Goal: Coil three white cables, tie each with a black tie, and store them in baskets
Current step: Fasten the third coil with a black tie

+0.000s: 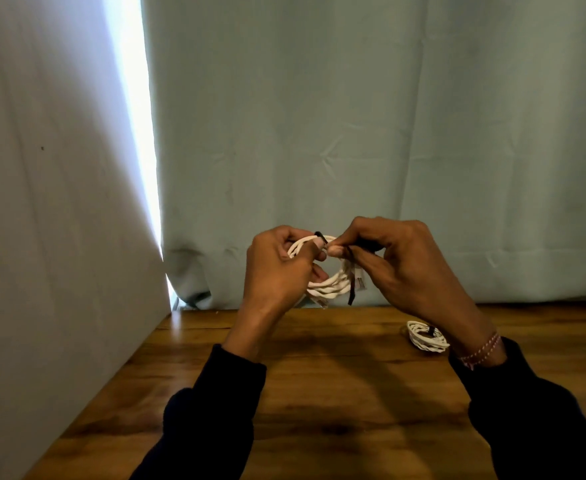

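Observation:
I hold a coiled white cable (pixel 331 285) in the air above the far edge of the wooden table (pixel 319 393). My left hand (pixel 277 268) grips the coil's left side. My right hand (pixel 399 258) pinches a black tie (pixel 352 289) at the top of the coil, and one end of the tie hangs down past the loops. A second white cable coil (pixel 425 337) with a black tie round it lies on the table at the right, partly behind my right wrist. No basket is in view.
A pale green curtain (pixel 354 133) hangs right behind the table. A grey-white wall (pixel 59 202) borders the table's left side, with a bright gap of light between wall and curtain.

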`<action>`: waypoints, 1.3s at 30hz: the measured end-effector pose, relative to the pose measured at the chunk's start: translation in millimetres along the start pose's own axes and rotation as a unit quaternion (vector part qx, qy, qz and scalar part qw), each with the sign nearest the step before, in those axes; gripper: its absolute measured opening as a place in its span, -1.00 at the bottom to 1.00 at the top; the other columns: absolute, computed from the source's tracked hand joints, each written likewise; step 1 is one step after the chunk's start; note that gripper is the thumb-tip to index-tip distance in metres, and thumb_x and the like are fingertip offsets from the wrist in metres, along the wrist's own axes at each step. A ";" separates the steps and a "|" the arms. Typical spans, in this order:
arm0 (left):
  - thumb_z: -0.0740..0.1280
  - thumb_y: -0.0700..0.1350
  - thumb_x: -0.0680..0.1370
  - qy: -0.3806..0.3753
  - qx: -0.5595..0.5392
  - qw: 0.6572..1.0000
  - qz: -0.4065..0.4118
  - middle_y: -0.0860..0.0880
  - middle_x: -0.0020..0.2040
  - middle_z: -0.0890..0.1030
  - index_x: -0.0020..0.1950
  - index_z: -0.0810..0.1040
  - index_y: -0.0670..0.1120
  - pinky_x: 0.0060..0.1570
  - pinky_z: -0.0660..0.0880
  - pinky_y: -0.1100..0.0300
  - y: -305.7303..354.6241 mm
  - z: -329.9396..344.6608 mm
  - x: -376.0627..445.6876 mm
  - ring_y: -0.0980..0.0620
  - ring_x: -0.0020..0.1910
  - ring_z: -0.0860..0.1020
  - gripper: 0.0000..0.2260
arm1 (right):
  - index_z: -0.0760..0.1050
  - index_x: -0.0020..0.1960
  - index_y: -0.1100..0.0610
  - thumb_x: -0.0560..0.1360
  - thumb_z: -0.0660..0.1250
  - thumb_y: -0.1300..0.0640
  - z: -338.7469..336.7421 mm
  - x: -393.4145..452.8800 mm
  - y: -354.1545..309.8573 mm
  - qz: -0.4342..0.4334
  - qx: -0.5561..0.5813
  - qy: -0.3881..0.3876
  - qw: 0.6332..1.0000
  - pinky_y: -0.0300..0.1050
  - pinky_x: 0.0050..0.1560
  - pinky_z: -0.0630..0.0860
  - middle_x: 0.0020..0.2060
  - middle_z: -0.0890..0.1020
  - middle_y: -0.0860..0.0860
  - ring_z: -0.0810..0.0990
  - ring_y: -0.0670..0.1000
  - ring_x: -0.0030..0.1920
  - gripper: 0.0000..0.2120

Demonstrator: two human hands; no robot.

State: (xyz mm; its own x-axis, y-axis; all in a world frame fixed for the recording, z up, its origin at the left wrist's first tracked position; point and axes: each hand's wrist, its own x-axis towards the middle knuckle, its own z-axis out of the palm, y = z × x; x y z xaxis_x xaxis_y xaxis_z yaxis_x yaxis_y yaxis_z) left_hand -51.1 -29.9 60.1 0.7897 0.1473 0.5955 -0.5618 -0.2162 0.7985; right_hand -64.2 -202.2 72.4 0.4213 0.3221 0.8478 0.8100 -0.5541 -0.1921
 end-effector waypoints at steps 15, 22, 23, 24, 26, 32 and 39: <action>0.49 -0.21 0.49 -0.010 -0.133 0.988 -0.076 -0.04 -0.22 0.72 -0.06 0.71 -0.05 -0.27 0.56 0.28 8.2 -6.8 -2.1 0.09 -0.29 0.62 -0.92 | 0.66 0.03 -0.16 0.53 0.39 0.01 3.7 -3.2 -9.0 -0.003 -0.109 -0.053 0.993 -0.15 -0.35 0.33 -0.35 0.44 -0.21 0.41 -0.15 -0.28 -0.88; 0.46 -0.17 0.53 -0.066 -0.027 0.997 -0.017 0.05 -0.13 0.71 0.06 0.69 -0.03 -0.27 0.51 0.38 7.6 -7.2 -2.5 0.22 -0.25 0.62 -0.88 | 0.65 0.05 -0.21 0.51 0.43 -0.04 -1.5 -6.2 -17.8 0.002 -0.200 -0.048 0.979 -0.25 -0.37 0.15 -0.36 0.36 -0.15 0.29 -0.16 -0.35 -0.86; 0.45 -0.17 0.54 -0.071 -0.015 0.997 -0.008 0.06 -0.10 0.71 0.07 0.68 -0.03 -0.25 0.51 0.40 7.4 -6.7 -2.9 0.24 -0.22 0.63 -0.87 | 0.65 0.06 -0.22 0.50 0.44 -0.04 -1.7 -6.7 -19.2 -0.005 -0.213 -0.048 0.976 -0.26 -0.37 0.11 -0.37 0.32 -0.17 0.27 -0.16 -0.35 -0.85; 0.44 -0.18 0.55 -0.074 -0.006 0.997 0.000 0.06 -0.08 0.71 0.08 0.68 -0.02 -0.22 0.52 0.40 7.1 -5.8 -3.2 0.24 -0.18 0.64 -0.87 | 0.65 0.07 -0.23 0.49 0.45 -0.04 -2.1 -6.8 -20.5 -0.012 -0.224 -0.051 0.973 -0.27 -0.36 0.09 -0.37 0.28 -0.20 0.25 -0.16 -0.34 -0.83; 0.44 -0.17 0.55 -0.068 0.006 0.998 0.011 0.05 -0.07 0.71 0.06 0.68 -0.01 -0.17 0.55 0.37 6.6 -3.5 -3.6 0.17 -0.13 0.66 -0.88 | 0.62 0.15 -0.26 0.50 0.45 -0.03 -5.8 -6.8 -23.9 -0.007 -0.236 -0.078 0.969 -0.28 -0.34 0.12 -0.33 0.29 -0.21 0.31 -0.12 -0.28 -0.75; 0.41 -0.15 0.58 -0.049 0.028 0.998 0.037 0.03 -0.06 0.71 0.11 0.68 -0.07 -0.07 0.59 0.30 4.7 -0.5 -2.6 0.12 -0.06 0.67 -0.87 | 0.56 0.24 -0.20 0.51 0.46 0.05 -11.7 -4.4 -28.6 0.051 -0.151 -0.088 0.983 -0.26 -0.09 0.42 -0.04 0.63 -0.18 0.50 -0.20 -0.08 -0.66; 0.40 -0.13 0.59 -0.047 0.020 0.997 0.054 0.03 -0.04 0.71 0.12 0.67 -0.07 -0.02 0.61 0.25 7.5 0.7 -5.2 0.10 -0.04 0.67 -0.86 | 0.51 0.27 0.00 0.34 0.59 -0.03 4.9 1.0 -18.9 0.175 -0.032 0.020 0.984 -0.49 -0.11 0.49 -0.02 0.59 -0.19 0.60 -0.22 -0.06 -0.45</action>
State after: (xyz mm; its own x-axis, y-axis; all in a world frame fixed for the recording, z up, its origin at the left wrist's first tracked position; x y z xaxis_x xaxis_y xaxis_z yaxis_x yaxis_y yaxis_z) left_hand -59.3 -33.0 62.9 0.7453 0.0299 0.6661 -0.6366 -0.2649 0.7242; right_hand -77.2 -187.6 74.5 0.6523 0.0739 0.7543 0.5905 -0.6734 -0.4447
